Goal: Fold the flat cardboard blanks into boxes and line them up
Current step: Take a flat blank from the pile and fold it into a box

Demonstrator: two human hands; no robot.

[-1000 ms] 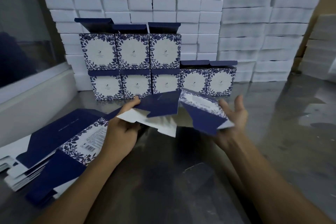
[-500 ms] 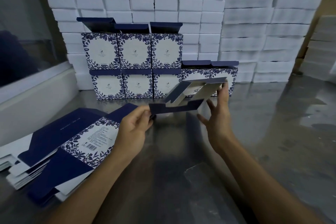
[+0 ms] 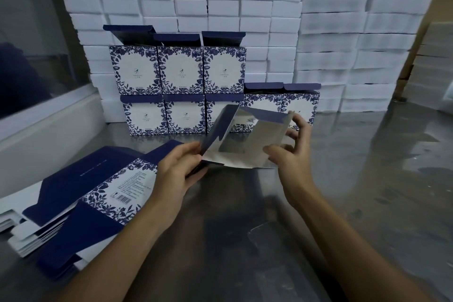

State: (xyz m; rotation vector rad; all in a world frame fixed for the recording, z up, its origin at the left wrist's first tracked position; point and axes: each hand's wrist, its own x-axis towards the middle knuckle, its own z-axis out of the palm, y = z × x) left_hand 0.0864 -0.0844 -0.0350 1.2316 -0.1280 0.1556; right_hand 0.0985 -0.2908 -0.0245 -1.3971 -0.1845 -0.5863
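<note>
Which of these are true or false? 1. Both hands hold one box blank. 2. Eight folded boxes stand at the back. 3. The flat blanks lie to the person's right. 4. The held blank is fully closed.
1. True: the left hand and right hand hold the blank.
2. True: five folded boxes below, three above.
3. False: the flat blanks lie left.
4. False: it is open, its inside showing.

I see both forearms reaching forward. My left hand (image 3: 180,170) pinches with thumb over curled fingers; my right hand (image 3: 291,152) has fingers spread and bent, thumb pointing left.
</note>
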